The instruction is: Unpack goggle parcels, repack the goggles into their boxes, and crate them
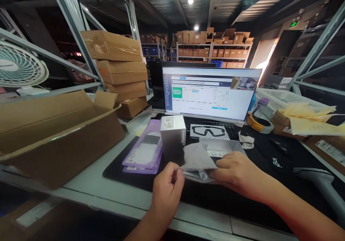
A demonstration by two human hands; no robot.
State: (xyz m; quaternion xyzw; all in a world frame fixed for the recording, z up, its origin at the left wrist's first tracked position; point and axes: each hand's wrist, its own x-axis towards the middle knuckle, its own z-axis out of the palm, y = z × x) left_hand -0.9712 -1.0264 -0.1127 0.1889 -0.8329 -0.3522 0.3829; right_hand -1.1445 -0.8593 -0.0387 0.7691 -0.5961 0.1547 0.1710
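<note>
Hands — left grip (167, 183) and right grip (234, 169) — both pinched on grey pouch (197, 158), beside white box (172, 135)

A soft grey pouch (198, 158) lies crumpled and half lifted above the dark mat on the surface, pinched at its left edge and pressed down at its right. Beneath it shows a flat clear plastic wrapper (194, 176), slightly creased. Just behind stands a shallow open grey box (223, 147).
</note>
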